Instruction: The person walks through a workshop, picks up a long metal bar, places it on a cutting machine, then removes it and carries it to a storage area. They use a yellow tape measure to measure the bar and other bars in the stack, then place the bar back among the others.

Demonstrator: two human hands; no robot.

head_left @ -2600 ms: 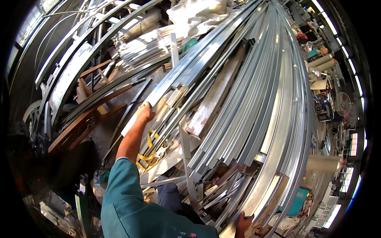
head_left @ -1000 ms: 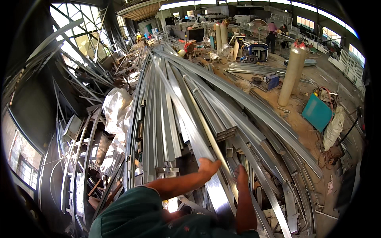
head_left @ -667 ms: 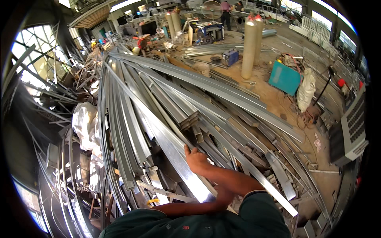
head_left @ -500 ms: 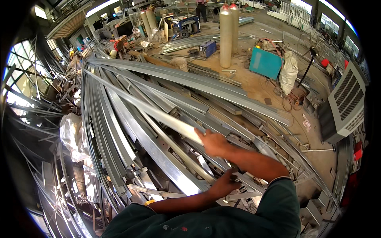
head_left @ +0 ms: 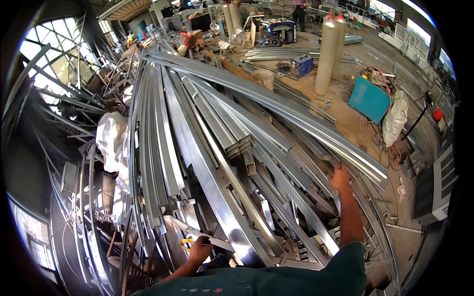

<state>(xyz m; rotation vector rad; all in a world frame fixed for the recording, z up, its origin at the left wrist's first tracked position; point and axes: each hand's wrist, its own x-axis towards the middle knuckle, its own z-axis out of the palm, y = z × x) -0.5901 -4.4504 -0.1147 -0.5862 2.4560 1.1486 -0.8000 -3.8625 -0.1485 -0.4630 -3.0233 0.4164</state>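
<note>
A worker in a dark green shirt (head_left: 276,283), cut off by the lower edge, leans over a pile of metal bars (head_left: 153,128); small marks on the chest are too small and bent to read. Nearest, the left hand (head_left: 200,249) is held low with fingers curled beside a yellow strap (head_left: 186,243); whether it grips anything cannot be told. A wide, shiny bar (head_left: 217,195) slants between the hands, its near end running to the shirt. At the pile's right side, the right hand (head_left: 339,176) reaches farther out among bar ends, its fingers hiding what lies beneath; whether it grips or only touches cannot be told. Between the hands and farther up the pile lie stacked box-section tubes (head_left: 236,143), their open ends facing the worker. Long bars (head_left: 316,128) line the pile's right edge, ending just beyond the right hand, while crumpled white sheeting (head_left: 111,138) sits off its left edge. Far right, a louvred grey unit (head_left: 442,190) is partly lost in the black rim. Across the floor (head_left: 340,102) stand a teal panel (head_left: 369,99), a pale sack (head_left: 395,118) and two tall cylinders (head_left: 326,59). Behind them are a blue machine (head_left: 281,33) and a person (head_left: 299,15), cropped at the top.
</note>
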